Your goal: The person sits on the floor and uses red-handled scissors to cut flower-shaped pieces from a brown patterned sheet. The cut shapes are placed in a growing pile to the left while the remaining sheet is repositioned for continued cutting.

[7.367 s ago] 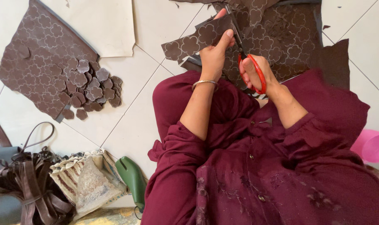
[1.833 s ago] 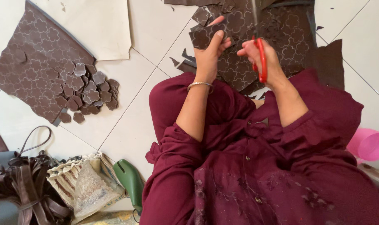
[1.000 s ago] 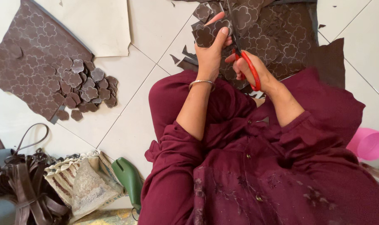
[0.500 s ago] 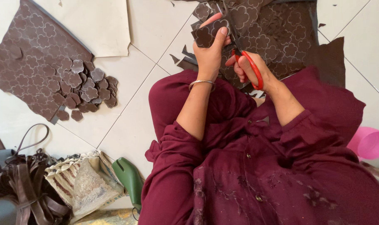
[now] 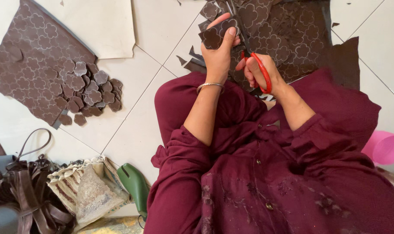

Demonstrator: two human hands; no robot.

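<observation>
I count two large sheets of brown flower-stamped leather on the tiled floor (image 5: 162, 34): one brown sheet (image 5: 30, 71) at the left, one dark sheet (image 5: 301, 34) under my hands at the top. Beside the left sheet lies one pile of cut flower shapes (image 5: 91, 89), too overlapped for me to count exactly. At the lower left I see one tangle of brown straps (image 5: 21, 195), one pale ruffled bag (image 5: 86, 190) and one green tool handle (image 5: 135, 184); one pink tub (image 5: 385, 147) sits at the right edge. Compared with half a second ago, my hands sit almost where they were and the blades reach further up past the piece. My left hand (image 5: 218, 54) is clamped on one small leather piece (image 5: 216, 35), thumb on its face, held above the dark sheet. My right hand (image 5: 260, 71) is closed through the one pair of red-handled scissors (image 5: 260, 69), blades nearly together beside that piece
</observation>
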